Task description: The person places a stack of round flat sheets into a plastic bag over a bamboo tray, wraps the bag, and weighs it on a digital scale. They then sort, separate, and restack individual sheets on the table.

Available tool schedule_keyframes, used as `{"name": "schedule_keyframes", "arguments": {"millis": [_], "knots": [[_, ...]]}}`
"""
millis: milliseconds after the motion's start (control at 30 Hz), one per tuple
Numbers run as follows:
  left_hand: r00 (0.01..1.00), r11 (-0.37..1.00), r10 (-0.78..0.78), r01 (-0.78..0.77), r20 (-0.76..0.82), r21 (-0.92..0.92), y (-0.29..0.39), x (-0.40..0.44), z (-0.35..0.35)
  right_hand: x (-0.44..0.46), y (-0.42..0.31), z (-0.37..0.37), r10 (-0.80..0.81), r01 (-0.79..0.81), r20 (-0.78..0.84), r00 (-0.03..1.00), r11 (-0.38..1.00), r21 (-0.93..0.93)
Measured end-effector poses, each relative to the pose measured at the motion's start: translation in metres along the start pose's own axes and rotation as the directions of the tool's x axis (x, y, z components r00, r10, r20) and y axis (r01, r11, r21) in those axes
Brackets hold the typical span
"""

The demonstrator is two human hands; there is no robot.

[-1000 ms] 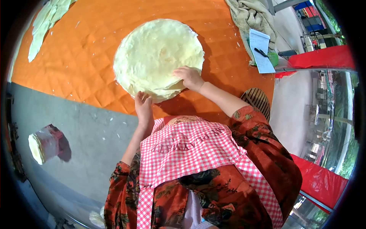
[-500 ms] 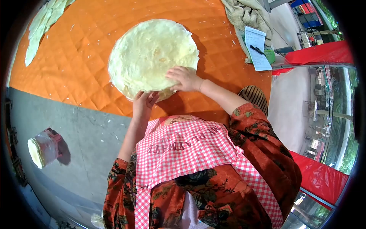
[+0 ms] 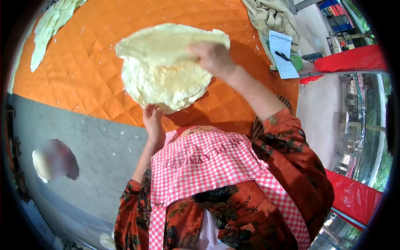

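A stack of thin, pale round flatbreads (image 3: 166, 85) lies on the orange cloth. Its top flatbread (image 3: 152, 43) is lifted and partly folded toward the far side, uncovering the near part of the layers below. My right hand (image 3: 214, 58), somewhat blurred, is closed on this raised sheet at the right. At the stack's near left edge, my left hand (image 3: 153, 121) has its fingers bent together on the rim of the bread. Its fingertips are small in view.
Orange cloth (image 3: 91, 75) with pale crumbs lies around the stack. More flatbread (image 3: 52, 31) is at the far left. At the right are a crumpled beige cloth (image 3: 271, 18), a notepad (image 3: 283, 62) and a black pen (image 3: 282, 55). A blurred round thing (image 3: 54, 160) is on grey floor.
My right hand has moved up and away from me, lifting the top flatbread off the near part of the stack. My left hand stays at the near edge, its fingers closer together.
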State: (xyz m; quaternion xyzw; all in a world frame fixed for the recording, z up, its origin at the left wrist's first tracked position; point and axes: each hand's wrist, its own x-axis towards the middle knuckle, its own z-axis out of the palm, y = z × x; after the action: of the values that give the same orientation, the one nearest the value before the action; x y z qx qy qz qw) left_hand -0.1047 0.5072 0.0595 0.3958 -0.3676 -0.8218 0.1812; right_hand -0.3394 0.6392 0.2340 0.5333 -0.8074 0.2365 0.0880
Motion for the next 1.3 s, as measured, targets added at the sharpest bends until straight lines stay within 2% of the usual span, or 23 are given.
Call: {"name": "schedule_keyframes", "arguments": {"millis": [67, 133, 233, 267, 300, 333, 400, 433, 467, 500, 533, 567, 633, 667, 733, 800, 867, 967, 1067, 1100, 1167, 1200, 1300], "knots": [[0.998, 0.998, -0.060, 0.060, -0.015, -0.002, 0.009, -0.006, 0.010, -0.041, 0.013, 0.059, -0.027, 0.028, 0.051, 0.998, 0.999, -0.027], [0.997, 0.998, -0.049, 0.051, -0.052, 0.047, 0.014, -0.006, 0.019, -0.085, 0.024, 0.115, 0.027, -0.021, 0.192, 0.981, 0.999, -0.032], [0.999, 0.992, -0.011, 0.016, -0.043, 0.122, 0.009, 0.008, 0.014, -0.099, 0.015, 0.128, 0.047, -0.048, 0.030, 0.998, 0.998, 0.040], [1.000, 0.990, 0.005, -0.001, -0.024, 0.143, 0.005, 0.016, 0.013, -0.094, 0.020, 0.125, 0.153, -0.170, 0.157, 0.976, 0.980, 0.101], [0.999, 0.979, 0.040, -0.039, 0.001, 0.201, 0.006, 0.019, 0.014, -0.084, 0.027, 0.116, 0.250, -0.300, 0.288, 0.924, 0.943, 0.144], [0.998, 0.923, 0.066, -0.070, 0.025, 0.378, 0.004, 0.022, 0.014, -0.072, 0.039, 0.110, 0.328, -0.425, 0.412, 0.850, 0.890, 0.167], [0.990, 0.721, 0.113, -0.139, 0.082, 0.679, -0.009, 0.034, 0.012, -0.044, 0.094, 0.121, 0.373, -0.486, 0.510, 0.775, 0.868, 0.103], [0.985, 0.736, 0.144, -0.174, 0.100, 0.654, -0.026, 0.050, 0.004, -0.001, 0.078, 0.076, 0.487, -0.454, 0.513, 0.706, 0.868, -0.200], [0.984, 0.732, 0.121, -0.176, 0.129, 0.658, -0.024, 0.052, 0.005, 0.023, 0.089, 0.050, 0.342, -0.374, 0.398, 0.851, 0.928, 0.003], [0.983, 0.729, 0.095, -0.177, 0.157, 0.662, -0.022, 0.053, 0.006, 0.053, 0.076, 0.013, 0.362, -0.376, 0.294, 0.884, 0.927, -0.010], [0.980, 0.725, 0.070, -0.177, 0.184, 0.665, -0.020, 0.054, 0.007, 0.076, 0.064, -0.022, 0.243, -0.241, 0.158, 0.957, 0.970, -0.033], [0.981, 0.785, 0.049, -0.155, 0.190, 0.600, -0.015, 0.051, 0.010, 0.088, 0.056, -0.042, 0.108, -0.106, 0.022, 0.994, 0.991, -0.076], [0.976, 0.881, 0.008, -0.109, 0.217, 0.460, -0.002, 0.037, 0.017, 0.079, 0.028, -0.043, 0.060, -0.060, 0.005, 0.998, 0.993, -0.100], [0.976, 0.884, -0.007, -0.094, 0.216, 0.457, 0.003, 0.034, 0.020, 0.075, 0.013, -0.042, 0.034, -0.034, -0.002, 0.999, 0.993, -0.116], [0.977, 0.891, -0.042, -0.058, 0.208, 0.451, 0.010, 0.028, 0.023, 0.035, 0.015, 0.012, -0.064, 0.050, -0.103, 0.993, 0.990, -0.135], [0.985, 0.911, -0.024, -0.049, 0.172, 0.410, 0.009, 0.028, 0.024, -0.005, 0.003, 0.053, 0.087, -0.065, 0.159, 0.983, 0.988, -0.138], [0.995, 0.951, -0.009, -0.023, 0.104, 0.309, 0.019, 0.015, 0.035, -0.059, 0.024, 0.123, 0.122, -0.087, 0.257, 0.959, 0.986, -0.141], [0.990, 0.918, -0.005, -0.052, 0.143, 0.394, 0.005, 0.027, 0.021, -0.080, 0.016, 0.141, -0.050, 0.044, -0.036, 0.998, 0.987, -0.152], [0.998, 0.964, 0.041, -0.029, -0.038, 0.266, 0.005, 0.019, 0.031, -0.079, 0.020, 0.136, 0.037, -0.015, 0.154, 0.987, 0.990, -0.138], [0.999, 0.980, 0.005, 0.003, -0.041, 0.197, 0.005, 0.021, 0.033, -0.077, 0.017, 0.131, 0.070, -0.046, 0.219, 0.973, 0.992, -0.115], [0.996, 0.995, -0.077, 0.079, -0.044, 0.058, 0.005, 0.025, 0.030, -0.086, 0.020, 0.137, 0.028, -0.010, 0.155, 0.987, 0.993, -0.117], [0.994, 0.993, -0.108, 0.109, -0.018, 0.050, 0.006, 0.026, 0.029, -0.089, 0.020, 0.137, 0.004, 0.010, 0.126, 0.992, 0.993, -0.117], [0.985, 0.987, -0.159, 0.158, 0.069, 0.032, 0.010, 0.034, 0.025, -0.086, 0.027, 0.132, 0.092, -0.092, 0.263, 0.961, 0.996, -0.010]]}}
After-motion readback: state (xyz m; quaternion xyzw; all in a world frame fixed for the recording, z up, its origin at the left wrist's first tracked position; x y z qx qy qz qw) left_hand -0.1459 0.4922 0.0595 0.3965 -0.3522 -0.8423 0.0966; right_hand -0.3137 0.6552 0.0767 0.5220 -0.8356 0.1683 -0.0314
